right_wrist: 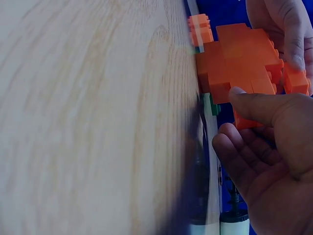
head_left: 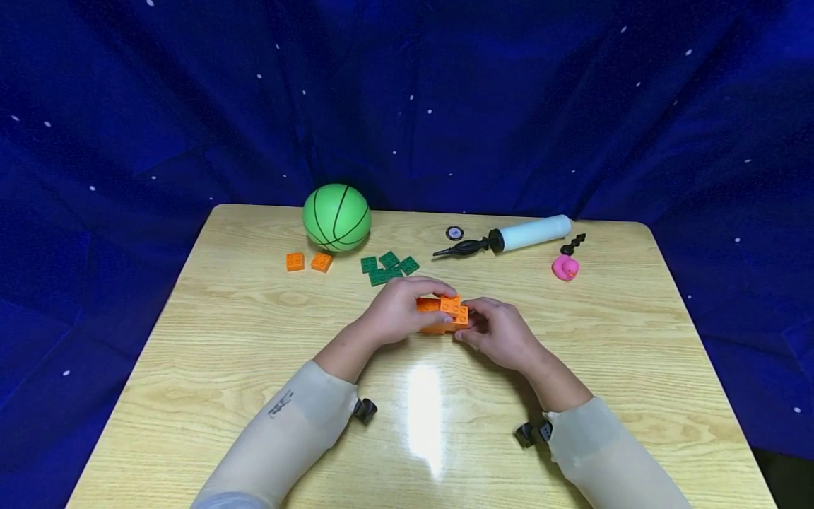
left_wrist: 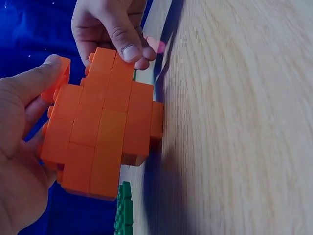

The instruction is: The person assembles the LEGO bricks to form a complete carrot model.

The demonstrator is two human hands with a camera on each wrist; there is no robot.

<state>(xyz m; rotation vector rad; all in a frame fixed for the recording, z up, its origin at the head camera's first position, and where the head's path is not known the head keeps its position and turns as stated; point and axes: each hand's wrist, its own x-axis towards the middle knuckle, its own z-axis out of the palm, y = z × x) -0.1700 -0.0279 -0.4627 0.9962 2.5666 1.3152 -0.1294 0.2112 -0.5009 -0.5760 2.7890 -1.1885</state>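
Both hands are at an orange build of stacked toy bricks (left_wrist: 100, 132) above the middle of the table. My left hand (head_left: 396, 311) pinches a single orange brick (right_wrist: 295, 81) between thumb and fingers at the build's studded upper side. Whether that brick is pressed fully onto the studs I cannot tell. At the right end, my right hand (head_left: 505, 336) grips the build, its thumb on the smooth underside, as the left wrist view shows. The fingers partly hide the build in the head view.
Two loose orange bricks (head_left: 295, 261) lie by a green ball (head_left: 337, 218) at the back left. Several green bricks (head_left: 379, 276) lie beyond my left hand. Along the back right are a round chip (head_left: 454, 232), a hand pump (head_left: 534, 233), a black trinket (head_left: 568, 249) and a pink rubber duck (head_left: 564, 268).
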